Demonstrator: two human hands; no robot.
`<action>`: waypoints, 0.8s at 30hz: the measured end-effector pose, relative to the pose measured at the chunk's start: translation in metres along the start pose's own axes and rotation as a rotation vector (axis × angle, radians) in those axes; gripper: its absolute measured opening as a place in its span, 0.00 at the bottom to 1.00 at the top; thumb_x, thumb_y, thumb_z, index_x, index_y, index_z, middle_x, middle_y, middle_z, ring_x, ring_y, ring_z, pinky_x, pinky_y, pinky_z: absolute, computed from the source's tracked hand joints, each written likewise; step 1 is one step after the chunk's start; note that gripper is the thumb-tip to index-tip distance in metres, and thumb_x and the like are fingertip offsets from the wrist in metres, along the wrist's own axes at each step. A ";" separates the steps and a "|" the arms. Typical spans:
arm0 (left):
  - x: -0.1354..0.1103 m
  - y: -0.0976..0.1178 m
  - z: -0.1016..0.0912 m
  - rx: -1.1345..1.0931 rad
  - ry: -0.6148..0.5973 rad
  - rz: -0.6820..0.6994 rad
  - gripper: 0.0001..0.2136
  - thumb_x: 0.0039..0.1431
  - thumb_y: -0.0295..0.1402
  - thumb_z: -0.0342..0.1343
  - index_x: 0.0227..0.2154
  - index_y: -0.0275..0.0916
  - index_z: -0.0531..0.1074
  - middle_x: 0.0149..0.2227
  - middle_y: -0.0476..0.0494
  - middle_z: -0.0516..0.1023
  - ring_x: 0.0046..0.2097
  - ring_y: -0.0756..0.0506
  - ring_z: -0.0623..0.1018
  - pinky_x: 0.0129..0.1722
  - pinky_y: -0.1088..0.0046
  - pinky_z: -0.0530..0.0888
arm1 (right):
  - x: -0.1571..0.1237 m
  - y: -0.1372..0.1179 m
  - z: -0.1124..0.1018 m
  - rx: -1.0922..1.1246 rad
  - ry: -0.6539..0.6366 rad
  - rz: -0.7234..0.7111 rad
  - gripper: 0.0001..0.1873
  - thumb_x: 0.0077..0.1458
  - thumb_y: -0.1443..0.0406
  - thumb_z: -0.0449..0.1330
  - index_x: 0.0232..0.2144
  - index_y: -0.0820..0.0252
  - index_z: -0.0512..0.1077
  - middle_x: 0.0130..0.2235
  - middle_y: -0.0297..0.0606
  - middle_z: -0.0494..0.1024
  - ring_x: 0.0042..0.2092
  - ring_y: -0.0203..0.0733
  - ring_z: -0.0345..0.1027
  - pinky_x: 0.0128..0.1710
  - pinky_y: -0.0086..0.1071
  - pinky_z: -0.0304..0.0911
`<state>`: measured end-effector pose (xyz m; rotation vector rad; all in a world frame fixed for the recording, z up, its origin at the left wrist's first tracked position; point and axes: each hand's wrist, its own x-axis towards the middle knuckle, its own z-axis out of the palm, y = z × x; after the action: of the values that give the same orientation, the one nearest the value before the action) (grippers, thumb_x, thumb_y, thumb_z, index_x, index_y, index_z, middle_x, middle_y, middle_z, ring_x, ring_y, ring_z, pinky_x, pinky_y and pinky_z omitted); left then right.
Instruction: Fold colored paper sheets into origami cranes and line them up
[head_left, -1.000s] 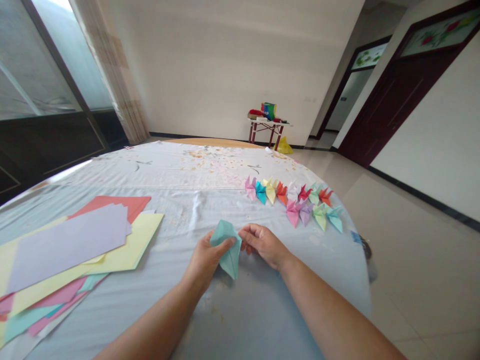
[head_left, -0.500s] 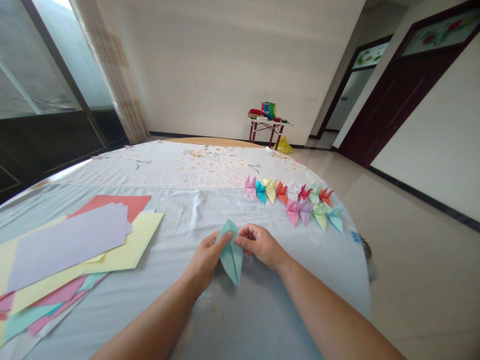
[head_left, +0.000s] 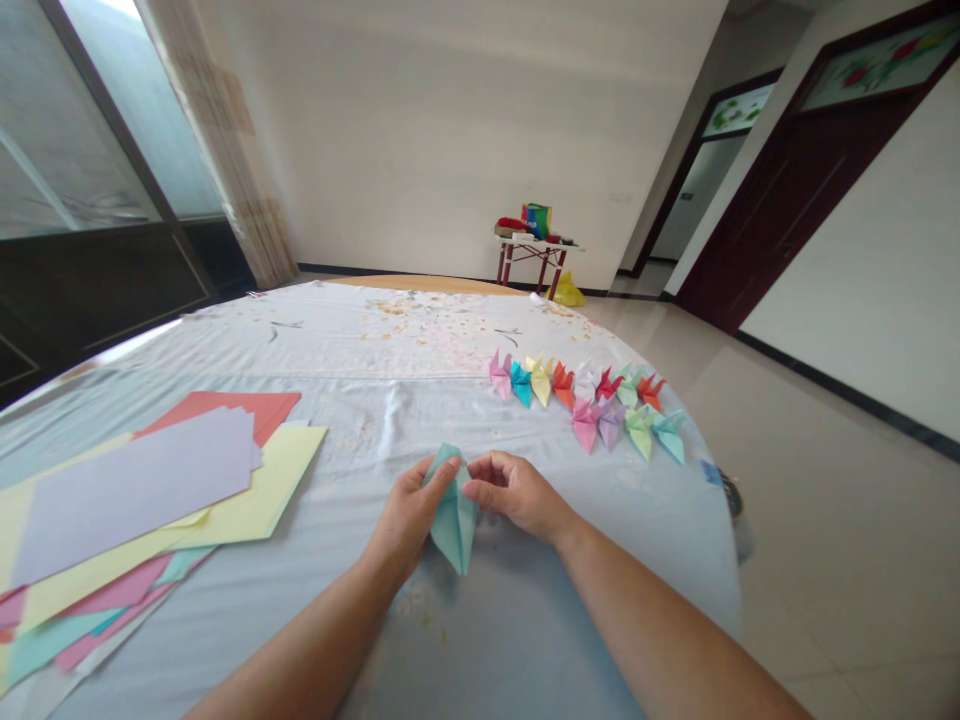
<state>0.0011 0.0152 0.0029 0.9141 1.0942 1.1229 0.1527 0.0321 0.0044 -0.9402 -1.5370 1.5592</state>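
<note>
A teal folded paper piece (head_left: pixel 454 515), pointed at its lower end, is held upright just above the tablecloth near the middle of the table. My left hand (head_left: pixel 405 515) pinches its left edge with thumb and fingers. My right hand (head_left: pixel 514 492) pinches its top right edge, fingers curled. Both hands meet at the paper's upper tip.
A fanned stack of coloured paper sheets (head_left: pixel 142 490) lies at the left. Two rows of several finished paper cranes (head_left: pixel 592 400) stand at the right, near the round table's edge (head_left: pixel 720 560). A small red-legged table (head_left: pixel 534 255) stands by the far wall.
The teal piece has been folded narrower and turned more upright. My right hand has closed in on its top edge, towards my left hand.
</note>
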 end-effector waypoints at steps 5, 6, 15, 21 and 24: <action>-0.001 0.000 0.003 0.001 0.011 0.067 0.18 0.44 0.47 0.57 0.29 0.35 0.70 0.22 0.51 0.71 0.22 0.52 0.69 0.20 0.79 0.64 | 0.003 0.007 0.001 -0.025 0.020 -0.004 0.24 0.36 0.55 0.67 0.35 0.63 0.68 0.33 0.34 0.71 0.28 0.31 0.61 0.29 0.27 0.57; -0.002 0.001 0.003 0.011 0.012 0.066 0.18 0.44 0.47 0.57 0.29 0.35 0.70 0.22 0.51 0.70 0.22 0.52 0.68 0.20 0.79 0.64 | 0.003 0.008 0.001 -0.026 0.026 -0.006 0.25 0.36 0.55 0.67 0.35 0.62 0.68 0.32 0.34 0.71 0.28 0.30 0.60 0.28 0.26 0.57; 0.001 0.002 -0.001 0.160 0.113 0.113 0.15 0.40 0.44 0.61 0.25 0.36 0.71 0.20 0.54 0.69 0.21 0.53 0.67 0.19 0.80 0.61 | 0.003 0.009 0.003 -0.073 0.017 -0.042 0.24 0.36 0.58 0.67 0.36 0.61 0.68 0.30 0.31 0.69 0.26 0.29 0.57 0.26 0.25 0.54; 0.001 0.000 0.000 0.081 0.111 0.102 0.15 0.43 0.44 0.59 0.27 0.37 0.71 0.21 0.53 0.71 0.22 0.53 0.68 0.20 0.80 0.64 | 0.004 0.013 0.002 -0.006 -0.002 -0.027 0.25 0.37 0.59 0.68 0.38 0.62 0.67 0.32 0.33 0.70 0.28 0.30 0.60 0.28 0.26 0.57; 0.001 0.000 0.000 0.040 0.082 0.113 0.14 0.44 0.43 0.59 0.26 0.37 0.70 0.21 0.53 0.71 0.22 0.53 0.68 0.21 0.80 0.64 | 0.004 0.014 0.001 -0.003 0.002 -0.024 0.26 0.36 0.59 0.68 0.39 0.62 0.66 0.31 0.32 0.69 0.28 0.30 0.60 0.28 0.26 0.57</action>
<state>0.0012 0.0161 0.0031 0.9785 1.1461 1.2448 0.1497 0.0352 -0.0095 -0.9218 -1.5444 1.5394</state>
